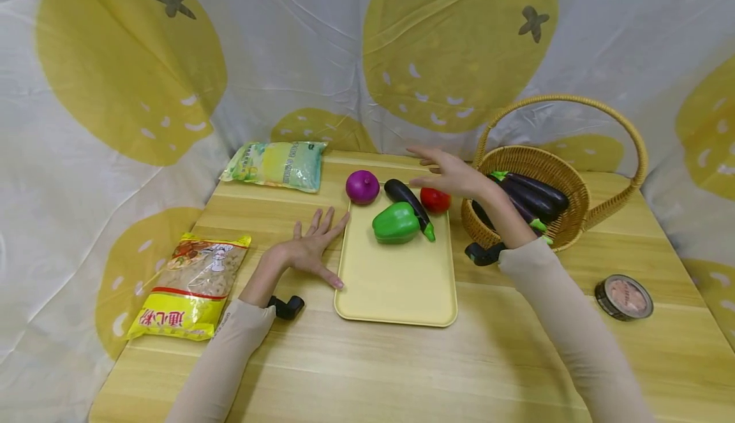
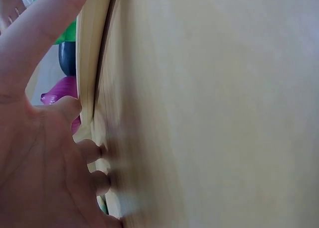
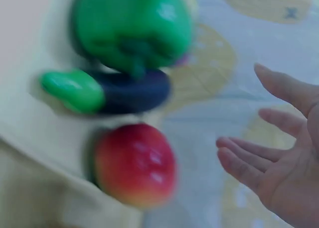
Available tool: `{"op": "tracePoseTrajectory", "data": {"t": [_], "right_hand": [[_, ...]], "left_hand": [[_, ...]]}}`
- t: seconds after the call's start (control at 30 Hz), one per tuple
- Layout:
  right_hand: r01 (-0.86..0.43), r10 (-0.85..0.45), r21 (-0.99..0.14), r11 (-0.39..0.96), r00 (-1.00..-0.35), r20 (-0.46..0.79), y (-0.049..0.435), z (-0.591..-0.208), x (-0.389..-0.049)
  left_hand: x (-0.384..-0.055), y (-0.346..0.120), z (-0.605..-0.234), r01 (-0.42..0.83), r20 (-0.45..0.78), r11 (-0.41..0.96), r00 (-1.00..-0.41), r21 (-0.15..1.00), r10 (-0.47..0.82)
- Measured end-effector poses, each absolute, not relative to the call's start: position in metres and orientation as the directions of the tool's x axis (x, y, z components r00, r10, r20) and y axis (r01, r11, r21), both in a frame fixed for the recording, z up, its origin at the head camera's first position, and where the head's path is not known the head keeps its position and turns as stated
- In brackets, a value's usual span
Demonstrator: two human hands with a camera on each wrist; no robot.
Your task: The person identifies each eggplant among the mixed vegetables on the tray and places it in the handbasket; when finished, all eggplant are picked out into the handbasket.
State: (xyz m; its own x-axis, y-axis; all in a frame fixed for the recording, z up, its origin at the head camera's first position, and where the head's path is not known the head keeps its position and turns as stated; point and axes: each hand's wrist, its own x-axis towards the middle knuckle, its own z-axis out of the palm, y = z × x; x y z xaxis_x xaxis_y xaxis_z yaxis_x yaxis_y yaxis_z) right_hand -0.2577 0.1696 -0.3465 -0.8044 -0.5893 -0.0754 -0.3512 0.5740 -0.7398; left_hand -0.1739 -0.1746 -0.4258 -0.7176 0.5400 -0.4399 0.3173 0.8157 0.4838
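A pale yellow tray (image 1: 399,286) lies mid-table. On its far half sit a green bell pepper (image 1: 396,222), a dark eggplant (image 1: 409,201) with a green stem, and a red fruit (image 1: 436,201) with a yellowish end, its exact kind unclear. A purple onion (image 1: 362,187) is at the far left corner. My left hand (image 1: 309,252) has its fingers spread along the tray's left edge; in the left wrist view its fingertips touch the table. My right hand (image 1: 450,174) holds nothing and hovers over the far right corner, near the red fruit, fingers extended.
Right of the tray stands a tall-handled wicker basket (image 1: 586,212) with several eggplants (image 1: 536,196). A small round can (image 1: 624,297) is at the right. Leftward lie a yellow pasta bag (image 1: 189,286) and a green-yellow packet (image 1: 278,164). A patterned cloth (image 1: 321,40) hangs behind.
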Motion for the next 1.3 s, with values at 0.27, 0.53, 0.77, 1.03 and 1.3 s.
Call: {"op": "tracePoseTrajectory", "data": {"t": [0.27,0.53,0.77,1.03,1.3], "right_hand": [[-0.43,-0.648,-0.675,0.599,-0.756,-0.095,0.14,-0.387,-0.271],[-0.426,-0.607,-0.619,0.66,-0.788,-0.104,0.128,-0.395,-0.272],[-0.378,-0.56,-0.604,0.701,-0.817,-0.138,0.117,-0.397,-0.272],[-0.345,-0.549,-0.633,0.693,-0.821,-0.154,0.114,-0.399,-0.271],[-0.328,-0.517,-0.682,0.654,-0.851,-0.087,0.123,-0.392,-0.272]], "left_hand": [[-0.174,-0.171,-0.427,0.318,-0.438,0.814,-0.718,0.485,0.541],[-0.174,-0.171,-0.428,0.313,-0.439,0.814,-0.718,0.489,0.54],[-0.174,-0.174,-0.428,0.31,-0.444,0.817,-0.717,0.486,0.537],[-0.174,-0.174,-0.429,0.31,-0.444,0.815,-0.715,0.49,0.539],[-0.173,-0.174,-0.428,0.308,-0.444,0.817,-0.719,0.487,0.535]]}}
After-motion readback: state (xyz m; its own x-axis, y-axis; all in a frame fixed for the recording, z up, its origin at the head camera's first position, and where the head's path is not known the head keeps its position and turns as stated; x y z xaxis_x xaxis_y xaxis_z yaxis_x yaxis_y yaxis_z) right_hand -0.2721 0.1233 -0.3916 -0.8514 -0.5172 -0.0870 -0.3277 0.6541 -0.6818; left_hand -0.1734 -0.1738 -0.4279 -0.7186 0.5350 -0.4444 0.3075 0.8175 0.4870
